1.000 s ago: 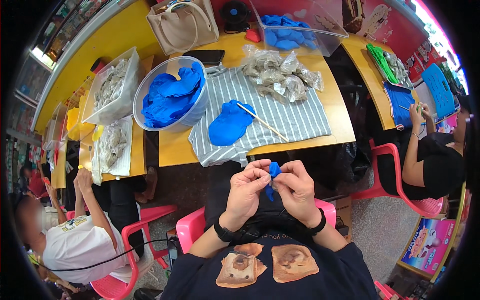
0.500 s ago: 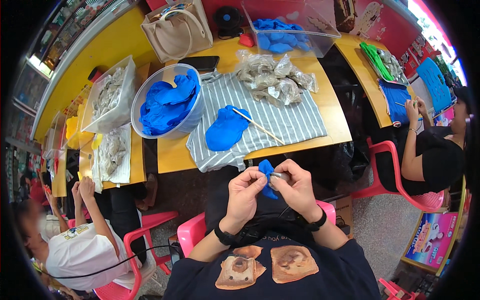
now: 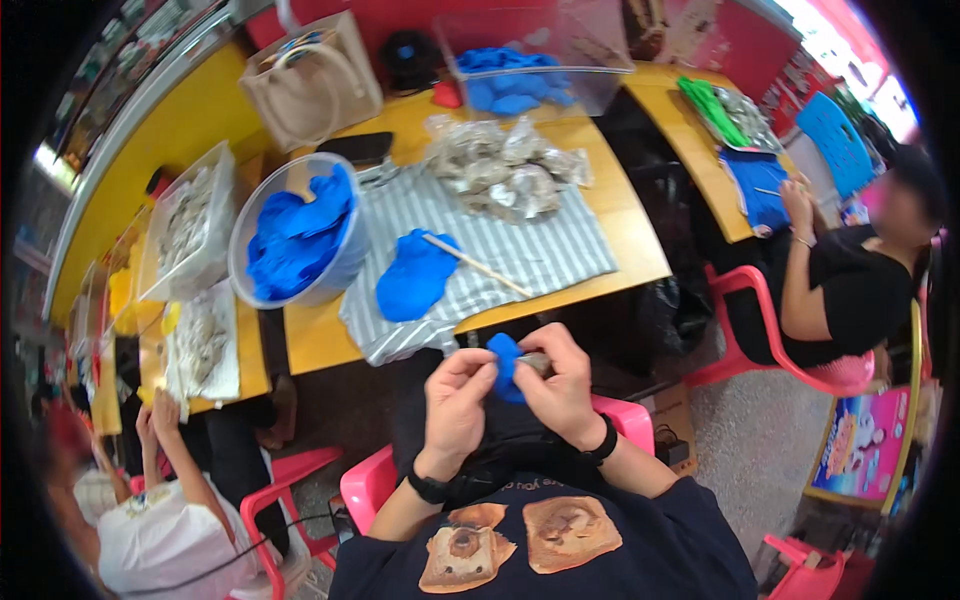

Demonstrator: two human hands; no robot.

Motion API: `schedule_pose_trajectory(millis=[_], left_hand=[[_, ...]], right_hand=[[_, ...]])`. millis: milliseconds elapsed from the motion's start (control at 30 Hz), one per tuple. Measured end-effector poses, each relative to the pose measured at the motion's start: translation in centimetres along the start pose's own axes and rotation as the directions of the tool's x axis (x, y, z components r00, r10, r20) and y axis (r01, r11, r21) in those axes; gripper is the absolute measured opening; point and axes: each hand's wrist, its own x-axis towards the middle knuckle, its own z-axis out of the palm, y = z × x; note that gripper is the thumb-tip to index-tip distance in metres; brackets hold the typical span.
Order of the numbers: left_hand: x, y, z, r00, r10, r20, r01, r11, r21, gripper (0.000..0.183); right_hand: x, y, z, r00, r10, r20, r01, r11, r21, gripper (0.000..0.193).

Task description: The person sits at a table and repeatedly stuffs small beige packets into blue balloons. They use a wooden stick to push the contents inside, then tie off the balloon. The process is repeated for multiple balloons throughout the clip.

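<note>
My hands [image 3: 455, 408] hide parts of the blue piece [image 3: 505, 366] — and the greyish thing [image 3: 538, 361] at my right thumb is too small and blurred to tell. My body hides much of my pink chair [image 3: 371, 485]; the lower edge cuts off my dark shirt [image 3: 519, 562].

I get bright, fairly even light across the surface [image 3: 632, 255], with deep shadow pooling beneath it. White glare burns out detail at my upper right, and a smaller bright patch shows at upper left. The clear plastic bags [image 3: 510, 165] throw back scattered glints. A slight blur softens my whole view: the hands [image 3: 558, 392] and blue piece [image 3: 505, 366] read clearly enough, but fine edges smear. Toward the rim, my fisheye bends straight lines, smudges detail and falls to black.
</note>
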Motion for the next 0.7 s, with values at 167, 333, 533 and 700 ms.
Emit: schedule_pose_trajectory(millis=[167, 333, 533, 700], left_hand=[[0.3, 0.0, 0.0, 0.997, 0.030, -0.069, -0.035, 0.996, -0.078, 0.034], [-0.2, -0.4, 0.6, 1.000, 0.014, 0.001, -0.014, 1.000, 0.018, 0.026], [-0.3, -0.7, 0.7, 0.994, -0.090, 0.060, 0.089, 0.996, 0.019, 0.016], [0.2, -0.5, 1.7, 1.000, -0.023, 0.020, 0.025, 0.997, -0.078, 0.038]], right_hand=[[-1.4, -0.3, -1.4, 0.901, 0.306, 0.308, -0.427, 0.754, 0.500, 0.034], [-1.8, -0.2, -1.6, 0.955, 0.221, 0.200, -0.290, 0.844, 0.451, 0.024], [-1.0, -0.6, -1.4, 0.990, 0.121, 0.074, -0.133, 0.974, 0.183, 0.028], [-0.8, -1.8, -1.1, 0.998, 0.028, -0.052, -0.020, 0.989, 0.144, 0.033]])
